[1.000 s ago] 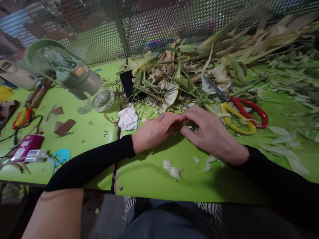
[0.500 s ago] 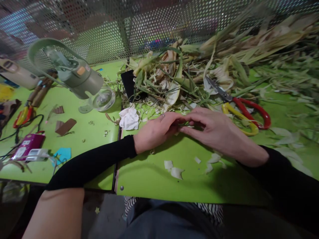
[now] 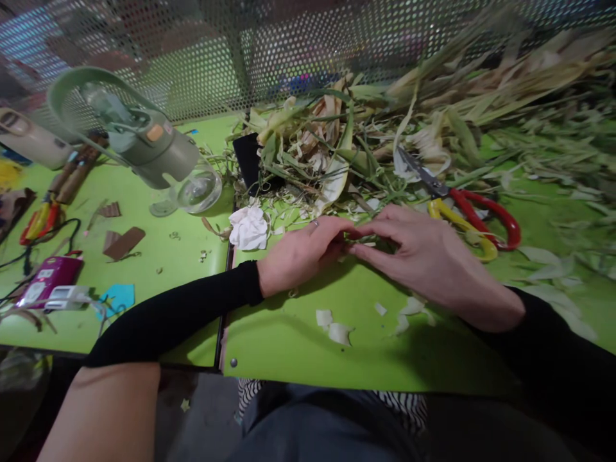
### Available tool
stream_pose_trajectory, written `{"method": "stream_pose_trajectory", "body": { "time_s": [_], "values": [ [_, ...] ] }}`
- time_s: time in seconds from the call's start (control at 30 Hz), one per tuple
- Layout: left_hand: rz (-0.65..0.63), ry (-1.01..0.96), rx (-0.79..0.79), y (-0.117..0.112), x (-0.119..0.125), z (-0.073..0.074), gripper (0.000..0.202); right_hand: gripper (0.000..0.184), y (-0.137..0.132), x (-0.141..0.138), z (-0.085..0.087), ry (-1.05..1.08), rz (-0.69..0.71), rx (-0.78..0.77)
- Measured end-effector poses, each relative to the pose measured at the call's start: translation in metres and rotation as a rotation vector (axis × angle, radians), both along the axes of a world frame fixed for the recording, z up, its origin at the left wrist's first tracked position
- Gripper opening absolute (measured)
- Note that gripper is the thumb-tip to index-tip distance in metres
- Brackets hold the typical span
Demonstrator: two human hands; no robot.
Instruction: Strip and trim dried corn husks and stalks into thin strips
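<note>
My left hand (image 3: pixel 303 253) and my right hand (image 3: pixel 423 256) meet fingertip to fingertip just over the green table (image 3: pixel 289 346). Both are closed in a pinch. A little pale green shows between the fingers, but what they hold is mostly hidden. Beyond the fingertips lies a heap of dry and green corn husks (image 3: pixel 332 173). Scissors (image 3: pixel 462 202) with one red and one yellow handle rest just past my right hand, blades toward the heap. A crumpled white tissue (image 3: pixel 249 227) sits beside my left hand. Cut pale husk pieces (image 3: pixel 340 333) lie nearer my body.
A green water bottle (image 3: pixel 158 147) leans at the left, near a dark flat phone-like object (image 3: pixel 247 160). Further left are a purple power strip (image 3: pixel 51 279), a white plug and cables. A perforated metal screen (image 3: pixel 202 64) runs along the back.
My right wrist has shifted slightly right and toward me, while both hands' fingertips stay together. The whole view has drifted a little; the things on the table lie as before.
</note>
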State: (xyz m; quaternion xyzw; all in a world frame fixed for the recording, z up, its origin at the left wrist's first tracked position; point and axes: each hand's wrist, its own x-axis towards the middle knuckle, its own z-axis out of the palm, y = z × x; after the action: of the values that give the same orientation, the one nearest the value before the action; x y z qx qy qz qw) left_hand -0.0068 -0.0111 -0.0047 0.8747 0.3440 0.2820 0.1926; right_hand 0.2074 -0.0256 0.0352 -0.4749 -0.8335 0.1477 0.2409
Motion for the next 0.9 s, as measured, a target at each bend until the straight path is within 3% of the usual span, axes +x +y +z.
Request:
{"method": "stream_pose_trajectory", "body": {
  "time_s": [0.3, 0.6, 0.9],
  "values": [
    [0.004, -0.051, -0.062, 0.0014, -0.0004, 0.0017, 0.022, 0.019, -0.0008, -0.0038, 0.0083, -0.011, 0.037, -0.059],
    [0.032, -0.014, -0.016, 0.0006, 0.0019, 0.0002, 0.019, 0.019, 0.0009, -0.0045, 0.0017, -0.062, 0.054, -0.097],
    [0.009, 0.018, 0.063, 0.0001, 0.0021, -0.0018, 0.02, 0.015, -0.0001, -0.0064, 0.002, 0.079, -0.071, -0.331]
  ]
}}
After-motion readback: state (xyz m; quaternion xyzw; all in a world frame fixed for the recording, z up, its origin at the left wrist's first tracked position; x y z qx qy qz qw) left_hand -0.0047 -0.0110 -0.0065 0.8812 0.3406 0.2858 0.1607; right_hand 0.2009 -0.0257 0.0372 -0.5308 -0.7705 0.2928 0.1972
